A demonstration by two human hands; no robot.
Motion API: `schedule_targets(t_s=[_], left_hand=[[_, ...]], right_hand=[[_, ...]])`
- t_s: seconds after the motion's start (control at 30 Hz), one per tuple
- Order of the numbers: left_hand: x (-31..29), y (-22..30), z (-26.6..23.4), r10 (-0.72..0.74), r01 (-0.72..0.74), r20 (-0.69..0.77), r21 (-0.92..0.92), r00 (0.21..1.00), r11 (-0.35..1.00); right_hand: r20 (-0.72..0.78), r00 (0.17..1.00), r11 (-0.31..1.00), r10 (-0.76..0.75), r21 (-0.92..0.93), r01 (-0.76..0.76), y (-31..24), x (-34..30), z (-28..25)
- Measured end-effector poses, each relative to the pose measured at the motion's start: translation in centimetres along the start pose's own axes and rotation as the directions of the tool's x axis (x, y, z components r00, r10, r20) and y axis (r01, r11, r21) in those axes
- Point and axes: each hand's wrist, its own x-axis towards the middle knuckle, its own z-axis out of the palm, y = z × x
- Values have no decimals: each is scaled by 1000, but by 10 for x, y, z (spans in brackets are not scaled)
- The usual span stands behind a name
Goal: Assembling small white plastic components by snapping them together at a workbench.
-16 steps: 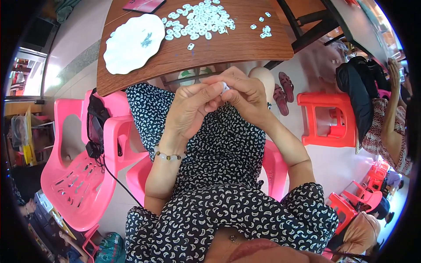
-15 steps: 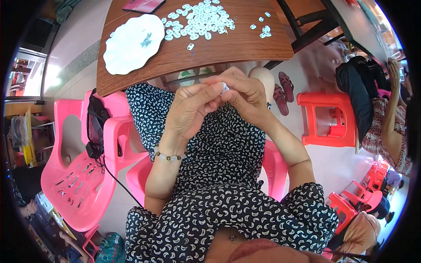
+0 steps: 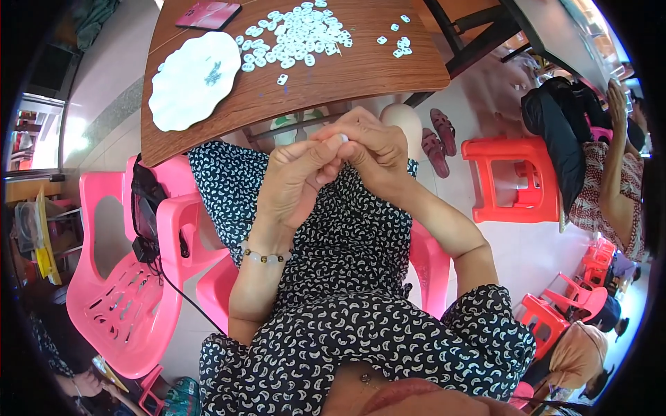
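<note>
A small white plastic piece (image 3: pixel 343 138) is pinched at the fingertips of both hands, held over my lap just short of the table's near edge. My left hand (image 3: pixel 295 177) grips it between thumb and fingers. From the other side my right hand (image 3: pixel 378 152) closes on it too, and the fingers cover most of it. On the brown wooden table (image 3: pixel 361 80) lies a heap of small white oval pieces (image 3: pixel 305 35), some showing two holes. One loose oval piece (image 3: pixel 282 80) sits nearer me. Left of the heap, a white scalloped plate (image 3: pixel 177 93) carries thin greyish bits (image 3: pixel 213 73).
A pink flat box (image 3: pixel 208 15) lies behind the plate. Several white pieces (image 3: pixel 402 50) are scattered at the table's right. A pink armchair (image 3: pixel 121 305) stands left, a red stool (image 3: pixel 510 145) right, with sandals (image 3: pixel 433 152) beside it. Another person's arm (image 3: pixel 614 166) shows far right.
The view has shifted, so the table and plate sit slightly farther left. Both hands stay together on the small white piece, with the fingers turned a little and more of it covered.
</note>
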Motion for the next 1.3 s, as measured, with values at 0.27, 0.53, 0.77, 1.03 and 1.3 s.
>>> schedule_targets(t_s=[0.27, 0.53, 0.77, 1.03, 1.3], left_hand=[[14, -6, -11, -4, 0, -55, -74, 998, 997], [30, 1, -7, -4, -1, -87, -65, 996, 998], [57, 23, -25, 542, -370, -165, 568, 824, 735], [72, 27, -54, 665, -237, -133, 869, 735, 435], [70, 32, -65, 670, -260, -96, 873, 737, 412]], right_hand=[[55, 993, 983, 103, 150, -110, 20, -2, 0], [74, 957, 912, 280, 291, -289, 19, 16, -10], [-105, 994, 935, 9, -352, -45, -5, 119, -64], [-255, 918, 582, -304, -813, -32, 39, 292, -137], [-261, 953, 441, -156, -881, -169, 68, 304, -136]])
